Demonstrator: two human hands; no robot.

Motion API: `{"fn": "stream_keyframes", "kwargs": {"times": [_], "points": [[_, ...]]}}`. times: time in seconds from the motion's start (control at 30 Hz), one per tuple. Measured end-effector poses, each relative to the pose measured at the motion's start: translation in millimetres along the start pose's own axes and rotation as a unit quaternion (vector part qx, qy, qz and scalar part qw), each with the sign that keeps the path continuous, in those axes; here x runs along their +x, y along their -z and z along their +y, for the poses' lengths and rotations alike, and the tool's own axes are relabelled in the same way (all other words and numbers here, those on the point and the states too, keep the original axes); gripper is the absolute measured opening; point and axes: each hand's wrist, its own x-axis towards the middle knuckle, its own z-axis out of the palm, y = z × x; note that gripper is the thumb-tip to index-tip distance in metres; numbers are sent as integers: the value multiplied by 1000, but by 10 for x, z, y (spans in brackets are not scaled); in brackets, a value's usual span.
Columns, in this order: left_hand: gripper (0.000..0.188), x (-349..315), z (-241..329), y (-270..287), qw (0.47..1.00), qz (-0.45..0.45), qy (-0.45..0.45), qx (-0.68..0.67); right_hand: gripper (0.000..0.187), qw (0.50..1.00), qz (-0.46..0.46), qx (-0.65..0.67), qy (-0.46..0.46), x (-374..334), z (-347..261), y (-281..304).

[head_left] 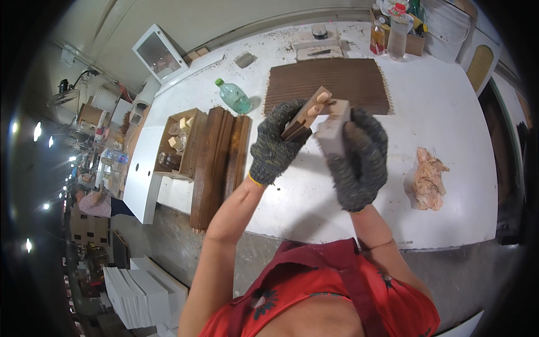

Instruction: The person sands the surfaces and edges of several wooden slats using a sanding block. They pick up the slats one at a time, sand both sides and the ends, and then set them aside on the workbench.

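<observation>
Appearing small at the far left of the frame, a co-worker in a light patterned top (96, 203) is beside cluttered surfaces. At lower left, a stack of flat white panels (137, 295) leans over the grey floor. Farther up, a mirror-like panel in a white frame (160, 53) is propped at the far edge of a broad white bench (404, 129). Left of centre, an open rectangular wooden box (193, 146) holds pale yellowish blocks (175, 143). Just beside it, long dark brown wooden strips (210, 168) lie side by side, and a translucent green plastic bottle with a green cap (233, 96) is above them.

In the centre of the frame, the person's left hand (278, 140), in a dark speckled knit glove, grasps a small brown wooden piece with pale rounded pegs (307, 115). Behind lies a dark brown ridged wooden board (328, 78) with jagged ends. The right hand (362, 160), gloved alike, grips a pale rectangular block (335, 126) just beside the piece; whether the two touch cannot be told. A clear plastic bottle with a red cap (398, 36) stands at upper right, and a crumpled pinkish-beige cloth or paper (429, 180) lies at right.
</observation>
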Motion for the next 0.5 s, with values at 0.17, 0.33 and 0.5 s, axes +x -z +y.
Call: {"fn": "stream_keyframes", "kwargs": {"times": [0.17,0.33,0.5], "points": [[48,-212,-6,118,993,71,70,-66,48,998,-9,-26,50,100,-292,-307],[42,-316,177,217,990,78,119,7,45,999,23,-27,40,270,-104,-418],[35,-429,186,222,999,32,34,-14,34,982,-8,120,-147,448,221,-482]]}}
